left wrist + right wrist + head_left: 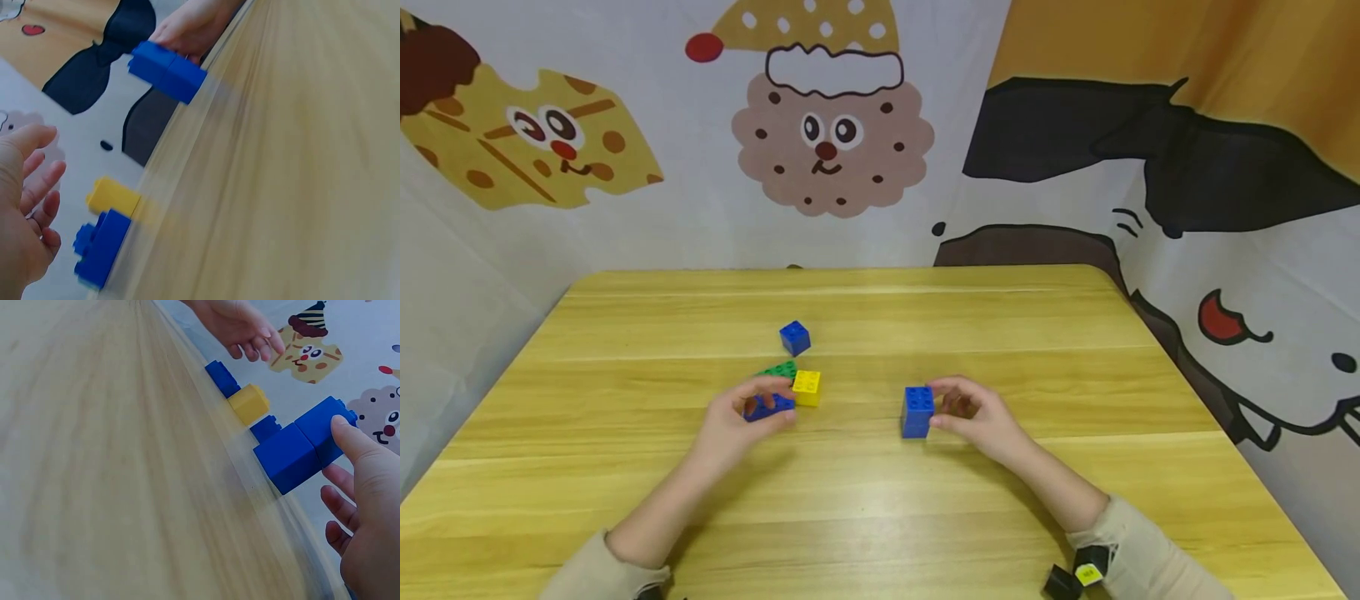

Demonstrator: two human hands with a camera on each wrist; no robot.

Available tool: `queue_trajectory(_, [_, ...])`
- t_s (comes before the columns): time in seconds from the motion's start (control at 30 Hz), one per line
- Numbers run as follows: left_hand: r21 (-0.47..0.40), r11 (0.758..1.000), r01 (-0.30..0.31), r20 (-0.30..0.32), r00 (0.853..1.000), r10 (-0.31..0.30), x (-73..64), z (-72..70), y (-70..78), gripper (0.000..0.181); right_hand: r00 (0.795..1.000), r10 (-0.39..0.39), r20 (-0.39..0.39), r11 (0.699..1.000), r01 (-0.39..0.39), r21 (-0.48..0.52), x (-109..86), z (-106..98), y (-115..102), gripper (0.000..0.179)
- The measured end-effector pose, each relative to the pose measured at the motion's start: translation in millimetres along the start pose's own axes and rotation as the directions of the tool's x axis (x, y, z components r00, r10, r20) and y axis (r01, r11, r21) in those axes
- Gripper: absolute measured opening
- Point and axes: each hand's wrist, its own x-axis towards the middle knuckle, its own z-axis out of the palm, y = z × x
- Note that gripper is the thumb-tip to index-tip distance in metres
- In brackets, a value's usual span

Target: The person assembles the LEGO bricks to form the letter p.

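1. Blue stack (917, 414) stood upright on the counter (865, 517), long axis vertical, studs up; right hand (976, 417) pinched it.
2. Left hand (737, 417) was relaxed, holding nothing, near yellow block (807, 388).
3. Right wrist view clearly showed two joined blocks; head view showed green brick (786, 368), hidden there.

Beige sleeves (1153, 550), black boxy wrist device (1093, 557), small yellow label (1087, 574)
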Motion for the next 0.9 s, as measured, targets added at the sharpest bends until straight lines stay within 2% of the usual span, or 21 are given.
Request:
queue_trajectory(0.2, [0.088, 0.996, -0.002, -0.053, 0.999, 0.006, -2.5, -19.7, -11.2, 0.032, 1.000, 0.003, 0.001, 1.000, -0.003, 0.015, 0.0, 0, 1, 0.036])
queue_trajectory(0.4, [0.155, 0.986, 0.065, -0.080, 0.995, -0.053, -4.3, -38.0, -23.6, 0.034, 1.000, -0.007, 0.002, 1.000, 0.007, 0.018, -0.4, 1, 1, 0.035])
queue_trajectory(0.6, [0.192, 0.976, 0.100, -0.066, 0.994, -0.089, -3.9, -48.7, -30.7, 0.038, 1.000, -0.018, -0.001, 0.999, 0.019, 0.029, -0.4, 1, 3, 0.034])
queue_trajectory(0.9, [0.201, 0.966, 0.164, -0.016, 0.986, -0.164, -2.6, -51.0, -41.1, 0.044, 1.000, -0.024, 0.001, 1.000, 0.024, 0.017, -0.2, 0, 2, 0.034])
